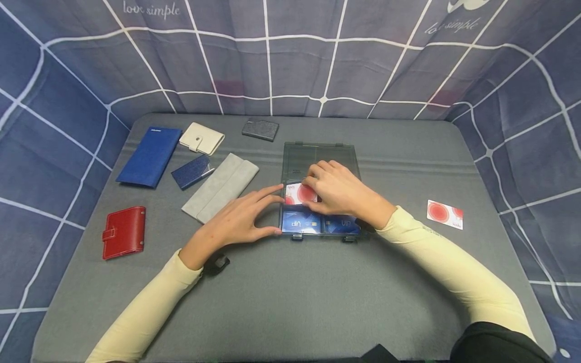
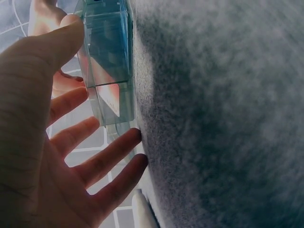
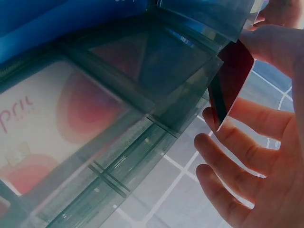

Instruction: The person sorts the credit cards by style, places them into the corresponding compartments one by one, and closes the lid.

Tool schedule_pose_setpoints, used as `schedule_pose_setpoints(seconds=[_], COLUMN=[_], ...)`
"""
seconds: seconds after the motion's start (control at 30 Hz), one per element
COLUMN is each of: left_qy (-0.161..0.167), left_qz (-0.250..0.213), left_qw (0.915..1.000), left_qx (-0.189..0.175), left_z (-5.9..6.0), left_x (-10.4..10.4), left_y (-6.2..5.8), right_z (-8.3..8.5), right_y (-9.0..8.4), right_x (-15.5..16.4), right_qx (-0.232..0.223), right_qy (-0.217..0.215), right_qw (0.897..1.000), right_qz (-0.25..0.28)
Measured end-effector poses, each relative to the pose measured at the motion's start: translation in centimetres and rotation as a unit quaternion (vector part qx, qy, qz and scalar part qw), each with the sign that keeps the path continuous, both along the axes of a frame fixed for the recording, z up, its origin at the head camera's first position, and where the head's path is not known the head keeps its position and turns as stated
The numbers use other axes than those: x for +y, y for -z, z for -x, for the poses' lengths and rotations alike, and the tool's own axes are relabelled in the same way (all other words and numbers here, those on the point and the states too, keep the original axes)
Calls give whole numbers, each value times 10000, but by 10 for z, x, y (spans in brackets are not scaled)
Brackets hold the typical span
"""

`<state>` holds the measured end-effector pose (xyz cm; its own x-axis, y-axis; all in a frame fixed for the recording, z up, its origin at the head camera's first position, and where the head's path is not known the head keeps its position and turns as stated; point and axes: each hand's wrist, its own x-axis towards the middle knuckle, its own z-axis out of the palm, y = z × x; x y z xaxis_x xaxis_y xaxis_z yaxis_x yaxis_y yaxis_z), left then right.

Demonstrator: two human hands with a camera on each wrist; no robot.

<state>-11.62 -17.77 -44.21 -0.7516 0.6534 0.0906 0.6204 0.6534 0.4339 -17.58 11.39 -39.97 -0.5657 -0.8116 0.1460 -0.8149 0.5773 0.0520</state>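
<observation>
My right hand (image 1: 338,189) pinches a red-and-white card (image 1: 300,194) by its edge over the far left compartment of a translucent dark plastic case (image 1: 320,160). In the right wrist view the tilted card (image 3: 235,78) shows its dark back with a black stripe. A similar pink-circled card (image 3: 47,114) lies in the neighbouring compartment, hidden under the hand from above. Two blue VIP cards (image 1: 300,222) fill the near compartments. With fingers spread and nearly straight, my left hand (image 1: 238,217) is at the left side of the case, fingertips right at its wall (image 2: 107,52).
Another red-and-white card (image 1: 445,214) lies on the grey table to the right. Leftward are a grey folder (image 1: 222,186), dark blue card holder (image 1: 192,172), blue folder (image 1: 150,156), cream wallet (image 1: 201,138) and red wallet (image 1: 124,233). A dark grey wallet (image 1: 260,129) lies behind.
</observation>
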Motion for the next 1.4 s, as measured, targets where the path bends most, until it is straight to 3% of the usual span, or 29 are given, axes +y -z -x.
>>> schedule_pose_setpoints(seconds=[0.77,1.07,1.4], left_qy=[15,14,2], left_qz=[31,37,75], left_qw=[10000,10000,10000], left_qx=[-86,-51,-5], left_z=[1,1,1], left_x=[-1,0,0], left_y=[1,2,3], right_z=[8,8,4], right_y=[6,4,-5], right_x=[-3,11,50], right_qx=[109,-365,-726], right_qy=[-399,-139,277], right_qw=[9991,9990,9943], right_qz=[23,218,725])
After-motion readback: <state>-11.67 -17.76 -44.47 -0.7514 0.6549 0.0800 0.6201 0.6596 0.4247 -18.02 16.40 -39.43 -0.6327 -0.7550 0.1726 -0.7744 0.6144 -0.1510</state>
